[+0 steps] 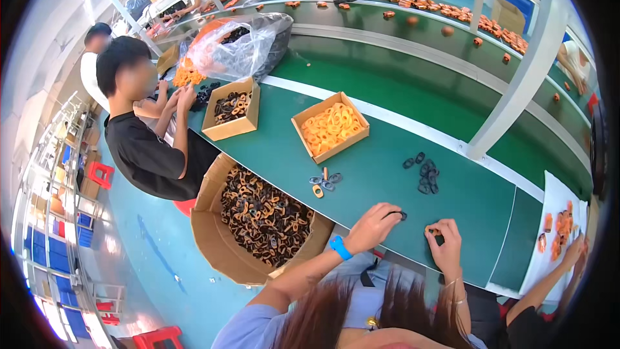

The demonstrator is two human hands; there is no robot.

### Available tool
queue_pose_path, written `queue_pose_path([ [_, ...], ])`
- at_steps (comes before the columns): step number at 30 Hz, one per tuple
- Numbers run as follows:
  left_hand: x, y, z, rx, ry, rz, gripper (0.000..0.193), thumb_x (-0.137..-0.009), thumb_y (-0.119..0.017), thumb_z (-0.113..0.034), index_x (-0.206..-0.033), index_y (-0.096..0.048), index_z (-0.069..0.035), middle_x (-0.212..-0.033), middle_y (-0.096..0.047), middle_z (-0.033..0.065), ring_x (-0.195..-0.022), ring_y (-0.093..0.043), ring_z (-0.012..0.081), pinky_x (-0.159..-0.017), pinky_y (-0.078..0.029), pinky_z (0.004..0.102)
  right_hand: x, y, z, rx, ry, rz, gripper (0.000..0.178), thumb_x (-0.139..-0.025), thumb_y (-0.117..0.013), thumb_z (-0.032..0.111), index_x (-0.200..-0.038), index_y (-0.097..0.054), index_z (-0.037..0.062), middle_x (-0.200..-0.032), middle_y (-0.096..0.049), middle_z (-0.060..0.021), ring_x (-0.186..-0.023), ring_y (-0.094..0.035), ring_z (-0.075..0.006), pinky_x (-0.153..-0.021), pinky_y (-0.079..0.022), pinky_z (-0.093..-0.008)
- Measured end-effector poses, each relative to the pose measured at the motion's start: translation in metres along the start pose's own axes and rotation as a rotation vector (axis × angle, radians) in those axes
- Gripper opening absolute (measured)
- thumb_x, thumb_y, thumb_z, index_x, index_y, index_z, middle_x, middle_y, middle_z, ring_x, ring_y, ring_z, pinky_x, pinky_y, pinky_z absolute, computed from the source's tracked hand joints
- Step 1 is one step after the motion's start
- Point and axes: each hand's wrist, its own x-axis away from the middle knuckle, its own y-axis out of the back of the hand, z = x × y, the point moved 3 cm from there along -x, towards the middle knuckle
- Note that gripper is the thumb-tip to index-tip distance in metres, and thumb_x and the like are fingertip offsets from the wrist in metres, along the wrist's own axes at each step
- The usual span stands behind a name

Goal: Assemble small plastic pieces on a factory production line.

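Note:
My left hand (374,227), with a blue band at its wrist, pinches a small black oval ring part (402,216) above the green table's near edge. To its right, my right hand (445,243) curls its thumb and fingers around a small orange part (433,230), partly hidden by the fingers. Beyond my hands lies a loose cluster of black oval parts (428,174). Farther left, several grey and orange parts (318,190) sit on the table. An open cardboard box (347,145) of orange rings stands behind them.
A large carton (210,210) of mixed black and orange parts stands by the table's near edge. A smaller box (230,129), a clear plastic bag (258,45) and a co-worker (145,136) are at left. A white metal post (516,84) rises beside the green conveyor (387,90).

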Motion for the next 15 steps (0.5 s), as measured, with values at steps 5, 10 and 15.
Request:
queue_pose_path([
  [5, -0.0028, 0.0019, -0.0025, -0.034, 0.007, -0.028, 0.020, -0.082, -0.072, 0.000, -0.101, -0.067, 0.000, -0.111, -0.065, 0.0134, -0.101, -0.063, 0.0325, -0.085, -0.054, 0.0402, -0.0040, 0.0024, 0.0022, 0.038, -0.021, -0.048, 0.007, -0.089, -0.070, 0.002, -0.094, -0.067, -0.0018, -0.090, -0.060, -0.0122, -0.074, -0.060, -0.0226, -0.067, -0.050, -0.0314],
  [10, -0.0006, 0.0004, -0.0005, -0.025, 0.042, -0.004, 0.018, -0.083, -0.069, -0.001, -0.101, -0.066, 0.001, -0.115, -0.065, 0.0134, -0.106, -0.061, 0.0335, -0.091, -0.052, 0.0409, -0.0022, 0.0011, -0.0038, 0.050, -0.027, -0.073, 0.006, -0.091, -0.067, 0.000, -0.096, -0.067, -0.0021, -0.090, -0.061, -0.0135, -0.073, -0.061, -0.0242, -0.066, -0.050, -0.0323],
  [15, -0.0026, 0.0024, -0.0036, -0.021, 0.051, -0.007, 0.018, -0.083, -0.069, -0.001, -0.101, -0.066, 0.000, -0.114, -0.064, 0.0135, -0.105, -0.061, 0.0332, -0.091, -0.052, 0.0405, -0.0014, 0.0002, -0.0047, 0.091, -0.024, -0.146, 0.007, -0.092, -0.066, 0.000, -0.098, -0.068, -0.0019, -0.092, -0.061, -0.0134, -0.072, -0.061, -0.0242, -0.064, -0.051, -0.0325],
])
